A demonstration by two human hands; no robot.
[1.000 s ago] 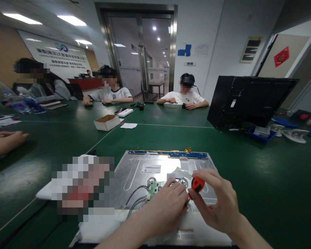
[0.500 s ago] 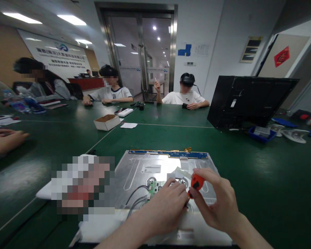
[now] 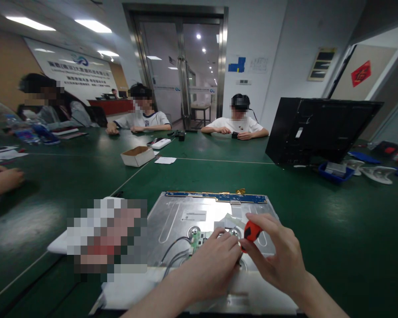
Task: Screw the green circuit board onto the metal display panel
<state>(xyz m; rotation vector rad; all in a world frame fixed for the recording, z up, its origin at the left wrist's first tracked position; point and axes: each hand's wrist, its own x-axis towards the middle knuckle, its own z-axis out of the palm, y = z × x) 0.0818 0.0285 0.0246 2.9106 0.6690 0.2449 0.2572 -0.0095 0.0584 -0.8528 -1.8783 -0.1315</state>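
Note:
My right hand (image 3: 278, 254) pinches the red-orange and black handle of a screwdriver (image 3: 253, 230) between thumb and fingertips; its shaft is hidden. Close against it, my left hand (image 3: 215, 258) is closed with its fingers curled down by the screwdriver's lower end. What those fingers hold, if anything, is hidden. Both hands are over the metal back of a flat display panel (image 3: 175, 221). A small green circuit board (image 3: 196, 240) with dark cables (image 3: 172, 249) shows partly from beneath my left hand. Along the panel's far edge runs a blue circuit strip (image 3: 199, 195).
Left of the panel lies a white object (image 3: 58, 243), partly blurred out. Farther off are an open cardboard box (image 3: 137, 157), a white paper (image 3: 166, 160) and a black monitor (image 3: 318, 130). A blue tray (image 3: 334, 171) stands by the monitor. Other people sit around the green table (image 3: 219, 174).
The screwdriver handle has turned in my right hand's fingers; my left hand stays put. Across the table, a person's raised hand has come down. The hand at far left has drawn back leftward.

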